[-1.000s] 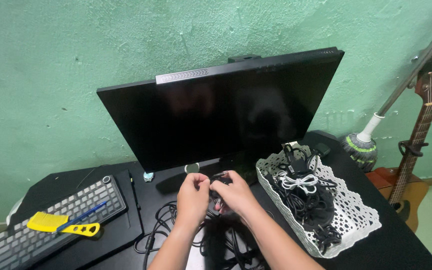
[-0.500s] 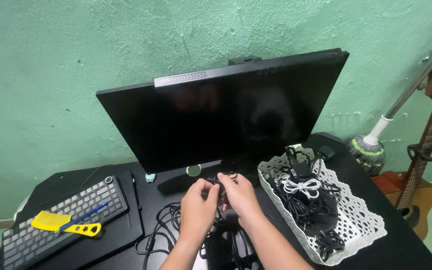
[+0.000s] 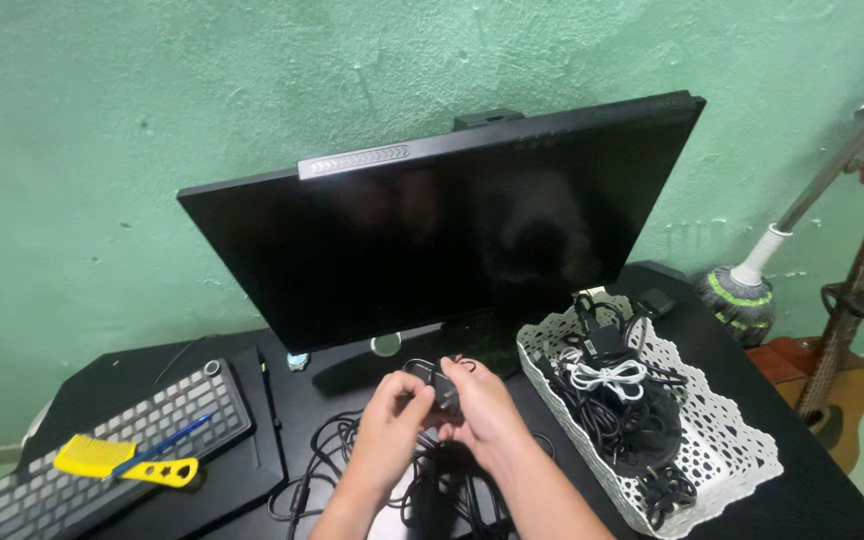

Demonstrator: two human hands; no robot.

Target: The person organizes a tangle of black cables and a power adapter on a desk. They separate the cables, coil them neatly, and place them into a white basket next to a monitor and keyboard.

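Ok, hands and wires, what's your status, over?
Left hand and right hand together, both gripping a black cable bundle. More loose black cables on desk beneath. White basket of cables at right.

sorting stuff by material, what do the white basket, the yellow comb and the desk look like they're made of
White basket: looks like moulded plastic, matt, with lace-like cut-outs. Yellow comb: glossy, uniformly coloured plastic, probably. Desk: smooth black top with a slight sheen, maybe laminate or painted board; the core cannot be told.

The monitor (image 3: 442, 235) stood at the back of the desk (image 3: 802, 500). The keyboard (image 3: 102, 445) lay to its left with a comb (image 3: 122, 462) on it. The basket (image 3: 722, 440) of cables (image 3: 612, 400) stood on the right.
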